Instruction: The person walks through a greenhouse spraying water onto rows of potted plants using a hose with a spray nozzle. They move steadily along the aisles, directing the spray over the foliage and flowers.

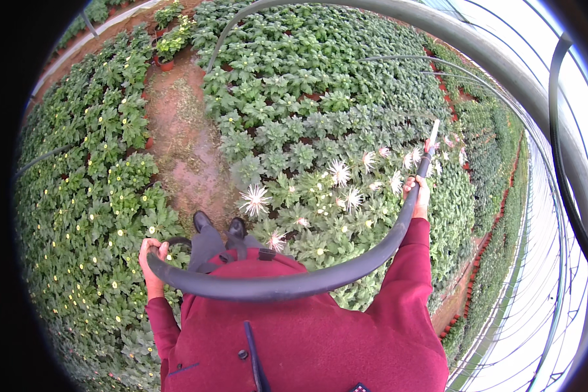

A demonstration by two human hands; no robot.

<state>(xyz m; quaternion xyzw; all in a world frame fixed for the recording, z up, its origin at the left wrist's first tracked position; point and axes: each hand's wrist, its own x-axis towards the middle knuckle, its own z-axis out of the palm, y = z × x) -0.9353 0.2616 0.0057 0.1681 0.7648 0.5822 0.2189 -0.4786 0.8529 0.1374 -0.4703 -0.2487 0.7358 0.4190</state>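
Note:
A thick black hose [284,288] curves across in front of my chest. My right hand [420,195] grips it near its far end, with that arm stretched out ahead over the plants. Beyond this hand the hose ends in a pale tube [435,130] with something red at the joint, and a faint spray seems to leave the tip. On the other side, my left hand [153,250] is wrapped around the hose at hip height. White spidery chrysanthemum flowers [339,173] stand below and left of my right hand, among green leaves.
I stand on a wet dirt path [181,137] between dense beds of potted chrysanthemums [294,73]. Yellow-budded plants [93,215] crowd the left side. Several red pots [165,64] stand at the path's far end. A grey metal pipe [500,54] arches overhead on the right.

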